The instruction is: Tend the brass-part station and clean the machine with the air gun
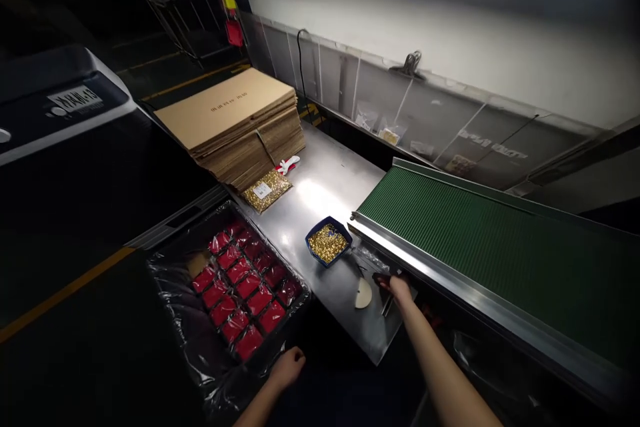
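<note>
Two bare hands show at the bottom of the frame. The left hand (287, 365), low and left of centre, rests with curled fingers on the near edge of a black crate (173, 293) lined with clear plastic film; it grips nothing that can be made out. The crate holds red packets (240, 287) laid in three rows, about sixteen in all, though the film blurs the count.

The right hand (400, 288), lower centre-right, lies on the steel desk (325, 180) right against the metal lip of the green conveyor belt (475, 240). Its fingers are bent over something small and dark; whether it is held cannot be told. Just left of that hand lies one pale round disc (363, 293), and thin metal tools (387, 305) lie beneath the wrist, their number unclear.

Farther up the desk, at centre frame, stands one blue dish (327, 241) filled with small gold pieces. Above and to the left lies one clear bag (267, 190) of the same gold pieces, touching one stack of flat cardboard (230, 120). One red-and-white item (287, 164) lies beside the stack.
</note>
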A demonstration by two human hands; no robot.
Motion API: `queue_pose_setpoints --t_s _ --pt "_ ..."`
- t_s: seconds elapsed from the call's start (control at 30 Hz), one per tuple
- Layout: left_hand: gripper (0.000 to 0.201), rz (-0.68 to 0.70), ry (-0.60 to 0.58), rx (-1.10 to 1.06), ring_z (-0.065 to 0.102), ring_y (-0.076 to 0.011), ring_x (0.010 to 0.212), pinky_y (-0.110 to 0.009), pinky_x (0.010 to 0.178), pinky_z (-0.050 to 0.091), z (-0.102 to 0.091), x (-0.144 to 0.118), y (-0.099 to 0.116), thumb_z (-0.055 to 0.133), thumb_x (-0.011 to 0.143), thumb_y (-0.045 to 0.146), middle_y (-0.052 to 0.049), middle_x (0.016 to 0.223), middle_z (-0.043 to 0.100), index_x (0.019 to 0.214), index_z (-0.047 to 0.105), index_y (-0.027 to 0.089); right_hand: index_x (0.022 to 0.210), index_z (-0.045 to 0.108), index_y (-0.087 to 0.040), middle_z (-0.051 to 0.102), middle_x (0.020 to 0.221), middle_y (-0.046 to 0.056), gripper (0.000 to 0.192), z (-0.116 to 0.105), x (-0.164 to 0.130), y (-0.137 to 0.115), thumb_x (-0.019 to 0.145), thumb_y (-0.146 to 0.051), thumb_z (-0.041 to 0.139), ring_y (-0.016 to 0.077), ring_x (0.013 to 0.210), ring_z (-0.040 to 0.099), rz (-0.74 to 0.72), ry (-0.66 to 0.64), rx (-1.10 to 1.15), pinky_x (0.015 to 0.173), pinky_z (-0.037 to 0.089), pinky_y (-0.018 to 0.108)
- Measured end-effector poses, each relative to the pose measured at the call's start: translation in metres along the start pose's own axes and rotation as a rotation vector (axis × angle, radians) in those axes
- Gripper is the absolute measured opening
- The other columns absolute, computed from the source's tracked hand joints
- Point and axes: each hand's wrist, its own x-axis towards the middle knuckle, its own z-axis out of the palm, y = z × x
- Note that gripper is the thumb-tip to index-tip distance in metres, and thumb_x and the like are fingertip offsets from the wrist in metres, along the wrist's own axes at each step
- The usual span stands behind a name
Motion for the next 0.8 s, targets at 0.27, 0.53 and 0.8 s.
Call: queue_pose_setpoints --t_s 0.27,0.53,0.8 --pt "0.032 0.116 -0.176 0.269 0.063 -0.0257 0.119 -0.051 0.108 0.048 0.006 0.012 0.017 0.059 0.101 0.04 -0.01 0.125 0.068 0.12 0.067 0.016 0.101 0.07 -0.016 0.072 0.081 0.0 0.047 -0.07 -0.054 0.099 0.096 -0.061 0.057 0.013 0.07 0.069 0.13 0.002 -0.16 0.067 0.056 0.027" --pt "0.045 -0.117 -0.319 0.524 0.062 -0.0284 0.12 -0.052 0.104 0.052 0.072 0.079 0.013 0.061 0.1 0.044 -0.014 0.135 0.062 0.134 0.059 0.015 0.103 0.07 -0.014 0.075 0.107 0.008 0.025 -0.134 -0.166 0.308 0.098 -0.038 0.064 0.0214 0.105 0.07 0.583 -0.01 -0.706 0.1 0.054 0.043" --pt "0.029 -0.041 -0.306 0.579 0.067 -0.0232 0.107 -0.045 0.099 0.053 0.167 0.019 0.001 0.055 0.102 0.033 -0.009 0.114 0.07 0.123 0.064 0.014 0.122 0.064 -0.015 0.07 0.122 0.01 0.042 -0.216 -0.085 0.407 0.104 -0.05 0.05 0.0228 0.114 0.066 0.595 -0.222 -1.064 0.104 0.051 0.047"
